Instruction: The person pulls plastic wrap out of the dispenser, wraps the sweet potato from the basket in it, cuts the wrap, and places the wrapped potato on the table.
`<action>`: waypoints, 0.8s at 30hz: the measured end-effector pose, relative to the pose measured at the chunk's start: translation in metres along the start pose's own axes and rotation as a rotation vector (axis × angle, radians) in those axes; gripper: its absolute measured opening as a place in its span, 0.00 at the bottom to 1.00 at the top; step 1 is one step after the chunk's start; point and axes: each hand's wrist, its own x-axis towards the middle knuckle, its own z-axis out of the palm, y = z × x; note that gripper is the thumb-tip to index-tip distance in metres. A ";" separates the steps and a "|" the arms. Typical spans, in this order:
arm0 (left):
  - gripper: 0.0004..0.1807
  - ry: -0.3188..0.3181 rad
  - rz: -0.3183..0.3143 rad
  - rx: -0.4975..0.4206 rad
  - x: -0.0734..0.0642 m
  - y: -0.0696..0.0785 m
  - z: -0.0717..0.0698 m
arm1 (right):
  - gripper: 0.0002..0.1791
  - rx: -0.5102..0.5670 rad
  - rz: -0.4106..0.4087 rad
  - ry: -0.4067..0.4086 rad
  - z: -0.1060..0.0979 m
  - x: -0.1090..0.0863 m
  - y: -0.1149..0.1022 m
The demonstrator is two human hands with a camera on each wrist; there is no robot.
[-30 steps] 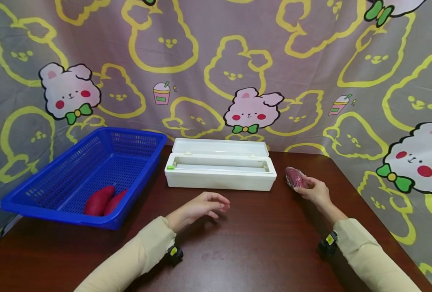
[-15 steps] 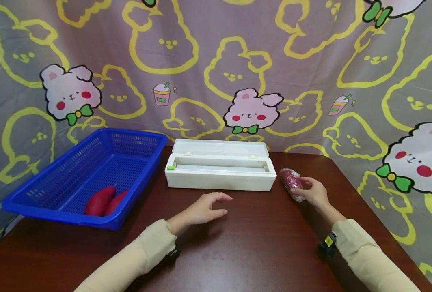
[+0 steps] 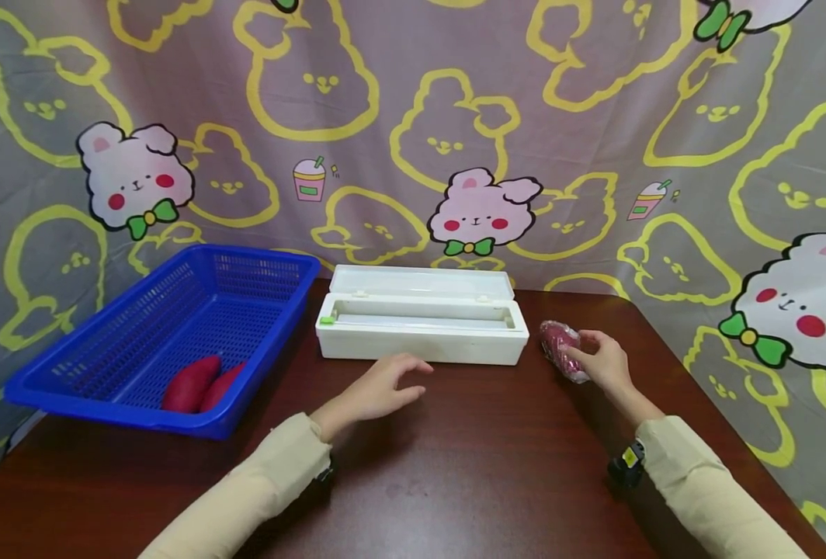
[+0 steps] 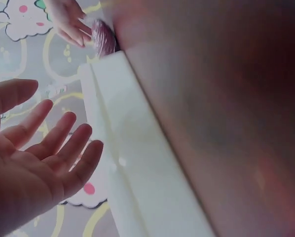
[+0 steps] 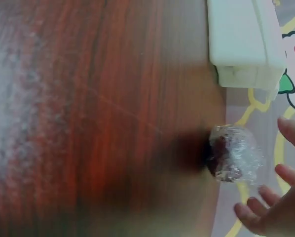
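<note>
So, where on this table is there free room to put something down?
Widest free patch: the table between left sleeve and right sleeve, in front of the white box. A narrower one lies between box and blue basket. Crowded: right of the box, with the wrapped item and right hand.

A grey-lilac curtain (image 3: 385,46) with cartoon bunnies (image 3: 137,182) hangs behind and beside the dark red-brown table (image 3: 511,435). Pale glare (image 3: 413,491) marks its top.

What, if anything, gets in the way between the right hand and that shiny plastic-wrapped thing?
Nothing visible: the right hand is close beside the plastic-wrapped bundle, though whether they touch is hard to tell. The white box stands on the bundle's other side, out of that path.
</note>
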 end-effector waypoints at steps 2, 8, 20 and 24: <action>0.14 0.035 0.000 0.104 0.001 -0.002 -0.007 | 0.26 -0.019 -0.094 0.051 0.001 0.001 -0.004; 0.11 0.207 -0.036 0.407 0.008 -0.016 -0.029 | 0.20 -0.035 -0.357 0.121 0.008 0.007 -0.022; 0.11 0.244 -0.190 0.455 0.021 -0.049 -0.058 | 0.15 0.079 -0.490 0.069 0.036 0.019 -0.046; 0.07 0.182 -0.277 0.538 0.026 -0.059 -0.066 | 0.14 -0.073 -0.582 0.035 0.042 0.026 -0.052</action>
